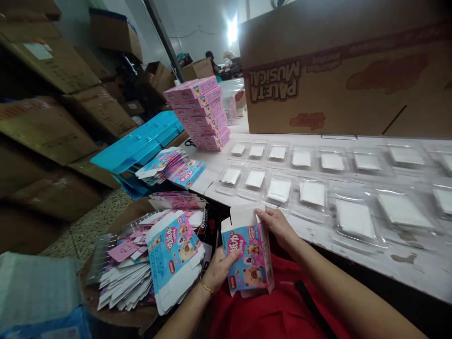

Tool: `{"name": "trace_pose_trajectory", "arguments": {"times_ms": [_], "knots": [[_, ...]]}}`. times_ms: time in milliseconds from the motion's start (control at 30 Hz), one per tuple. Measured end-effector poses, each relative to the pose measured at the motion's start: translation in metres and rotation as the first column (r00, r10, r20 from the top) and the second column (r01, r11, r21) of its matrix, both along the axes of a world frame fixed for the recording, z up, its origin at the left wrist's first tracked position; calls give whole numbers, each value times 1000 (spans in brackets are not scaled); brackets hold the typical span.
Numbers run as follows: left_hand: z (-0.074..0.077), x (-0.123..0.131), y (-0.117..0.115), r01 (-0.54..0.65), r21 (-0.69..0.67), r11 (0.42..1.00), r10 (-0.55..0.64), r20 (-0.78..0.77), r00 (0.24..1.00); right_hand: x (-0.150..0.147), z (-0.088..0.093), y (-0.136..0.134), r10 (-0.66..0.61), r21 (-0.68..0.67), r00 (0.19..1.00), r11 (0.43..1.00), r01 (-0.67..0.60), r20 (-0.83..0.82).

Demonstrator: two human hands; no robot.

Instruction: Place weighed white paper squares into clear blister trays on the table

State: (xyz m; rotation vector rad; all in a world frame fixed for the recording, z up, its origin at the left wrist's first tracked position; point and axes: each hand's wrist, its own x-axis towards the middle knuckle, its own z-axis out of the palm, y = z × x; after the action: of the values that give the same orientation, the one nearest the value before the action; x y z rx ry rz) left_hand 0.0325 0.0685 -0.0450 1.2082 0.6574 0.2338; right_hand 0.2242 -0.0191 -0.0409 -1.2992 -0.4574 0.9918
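A small pink-and-blue printed cardboard box (249,259) with a cartoon animal on its front is held over my lap, its white flaps standing out at the top and bottom. My left hand (221,268) grips its left side, thumb across the printed front. My right hand (277,223) pinches the upper right corner by the top flap. To the left, flattened boxes of the same print (173,254) lie piled in a large brown carton (132,318). Clear plastic trays with white folded sheets (278,190) stand in two rows on the table beyond my hands.
A stack of pink boxes (203,115) stands at the table's far left. Beside it are a blue plastic crate (141,141) and more flat boxes (164,165). A large carton (339,80) blocks the back of the table. Brown cartons (45,136) are stacked along the left.
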Motion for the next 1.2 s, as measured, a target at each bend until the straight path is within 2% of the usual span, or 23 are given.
{"name": "trace_pose_trajectory", "arguments": {"times_ms": [67, 167, 200, 267, 400, 500, 567, 600, 667, 733, 833, 900, 1033, 1200], "knots": [[12, 8, 4, -16, -138, 990, 31, 105, 994, 1, 11, 2, 43, -14, 998, 999, -44, -45], [31, 20, 13, 48, -408, 912, 31, 184, 982, -1, 21, -1, 193, 50, 978, 981, -189, -77], [36, 24, 14, 65, -451, 890, 15, 172, 985, -2, 22, -3, 233, 93, 968, 970, -225, -90], [41, 29, 14, 60, -462, 885, 10, 148, 989, -2, 23, -7, 263, 171, 960, 955, -244, -101], [42, 36, 5, -2, -342, 940, 56, 147, 988, 3, 17, -14, 221, 234, 971, 953, -194, -93], [44, 41, 3, 69, -195, 978, -43, 135, 990, 6, 11, -17, 226, 274, 967, 943, -187, -119], [46, 44, 8, 166, 17, 986, -167, 104, 980, 7, 6, -18, 238, 279, 965, 939, -199, -113], [47, 46, 13, 223, 169, 960, -236, 59, 970, 6, 3, -18, 250, 269, 964, 938, -218, -91], [48, 49, 23, 318, 437, 841, -327, -59, 943, 2, -4, -17, 266, 211, 964, 942, -262, 6], [48, 53, 34, 351, 577, 737, -336, -138, 932, -2, -10, -16, 237, 135, 954, 955, -263, 183], [48, 59, 41, 336, 645, 687, -321, -146, 936, -5, -10, -19, 155, 104, 874, 969, -226, 461], [50, 60, 39, 334, 671, 662, -329, -141, 934, -1, -4, -24, 163, 97, 814, 961, -259, 557], [52, 59, 30, 333, 670, 664, -337, -130, 932, 13, 9, -34, 291, -1, 784, 938, -347, 549], [46, 60, 25, 305, 672, 675, -304, -124, 945, 22, 0, -35, 271, 6, 727, 935, -354, 631]]}}
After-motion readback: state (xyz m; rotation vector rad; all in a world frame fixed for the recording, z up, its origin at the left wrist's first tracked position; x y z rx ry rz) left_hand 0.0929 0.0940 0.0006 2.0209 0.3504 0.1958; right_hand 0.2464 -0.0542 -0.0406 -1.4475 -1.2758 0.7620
